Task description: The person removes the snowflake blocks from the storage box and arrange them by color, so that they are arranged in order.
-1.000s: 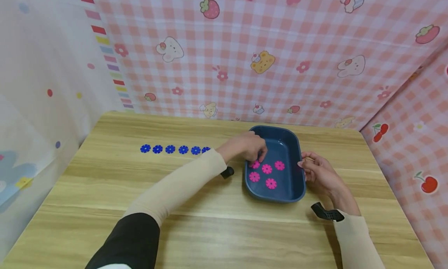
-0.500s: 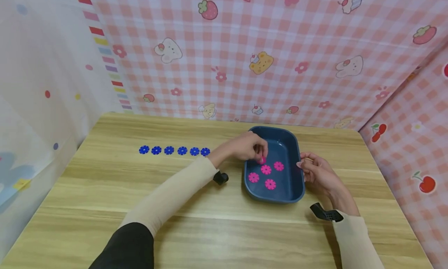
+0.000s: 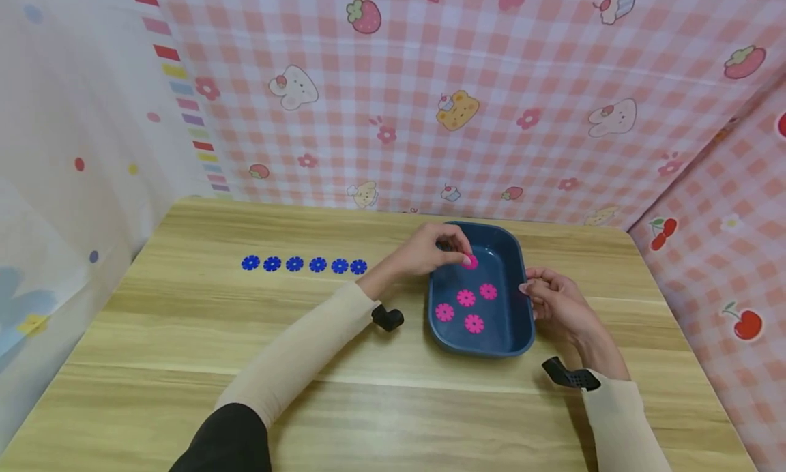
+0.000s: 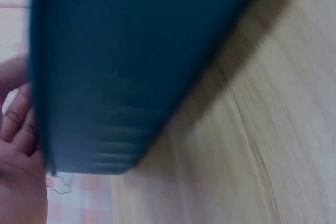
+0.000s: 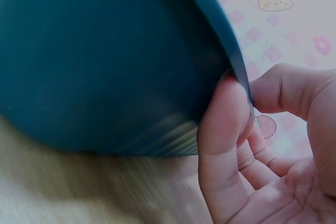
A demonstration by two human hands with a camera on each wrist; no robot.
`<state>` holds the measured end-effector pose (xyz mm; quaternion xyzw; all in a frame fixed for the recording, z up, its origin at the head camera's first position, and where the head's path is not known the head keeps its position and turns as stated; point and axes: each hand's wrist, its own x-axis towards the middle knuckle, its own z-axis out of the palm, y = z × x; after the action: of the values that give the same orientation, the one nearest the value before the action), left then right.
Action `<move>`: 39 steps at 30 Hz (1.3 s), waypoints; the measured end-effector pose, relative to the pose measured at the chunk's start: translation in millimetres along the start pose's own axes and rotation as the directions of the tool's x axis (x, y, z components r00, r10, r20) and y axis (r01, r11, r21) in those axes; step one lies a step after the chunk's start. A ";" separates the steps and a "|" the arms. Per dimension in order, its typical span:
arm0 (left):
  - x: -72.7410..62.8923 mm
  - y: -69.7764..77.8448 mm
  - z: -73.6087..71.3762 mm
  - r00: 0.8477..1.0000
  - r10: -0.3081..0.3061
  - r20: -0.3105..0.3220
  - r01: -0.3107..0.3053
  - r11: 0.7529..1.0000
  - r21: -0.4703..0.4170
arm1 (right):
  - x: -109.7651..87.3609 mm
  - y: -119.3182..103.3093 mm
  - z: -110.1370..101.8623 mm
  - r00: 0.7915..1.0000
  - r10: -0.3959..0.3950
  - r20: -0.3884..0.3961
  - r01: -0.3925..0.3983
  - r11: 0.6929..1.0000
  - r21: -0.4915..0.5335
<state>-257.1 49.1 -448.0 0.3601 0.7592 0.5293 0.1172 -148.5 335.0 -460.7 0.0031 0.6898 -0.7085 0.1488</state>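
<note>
A pale wood-grain worktop [image 3: 153, 349] fills the lower part of the head view, its streaks running mostly crosswise. Behind it hangs a pink-and-white checked cloth [image 3: 399, 63] printed with strawberries, cupcakes, flowers and cartoon animals; a column of coloured bars [image 3: 192, 104] runs near its left edge. A whitish sheet [image 3: 49, 104] with scattered dots hangs at left, and a checked cloth [image 3: 706, 254] with cherries at right. Soft light leaves a dull sheen on the worktop's near part.

five pink discs [image 3: 488, 291], six blue discs [image 3: 295, 264], one tray [image 3: 502, 322].
</note>
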 end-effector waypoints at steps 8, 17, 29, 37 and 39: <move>-21.4 18.0 -4.7 0.998 -0.030 -0.054 0.029 0.999 -0.016 | 1.3 -1.9 1.6 1.000 0.009 -0.001 -0.009 1.000 -0.003; -46.9 21.3 -12.3 0.981 -0.114 -0.158 0.107 0.993 -0.054 | 0.5 -2.0 1.0 1.000 0.016 0.003 -0.016 1.000 0.003; -79.6 16.8 -40.5 0.951 -0.180 -0.252 0.140 0.976 -0.168 | 0.6 -1.7 0.4 1.000 0.020 -0.006 -0.020 1.000 -0.009; -109.2 11.4 -67.3 0.929 -0.233 -0.286 0.198 0.969 -0.147 | 1.5 -1.3 0.9 1.000 0.025 -0.009 -0.026 0.999 -0.031; -117.0 10.9 -74.6 0.921 -0.249 -0.301 0.218 0.967 -0.135 | 2.3 -1.3 1.1 1.000 0.026 -0.011 -0.027 0.999 -0.029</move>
<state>-210.7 -81.2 -431.4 0.1717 0.7785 0.5990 0.0744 -150.8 333.5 -459.9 0.0137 0.7007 -0.6963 0.1546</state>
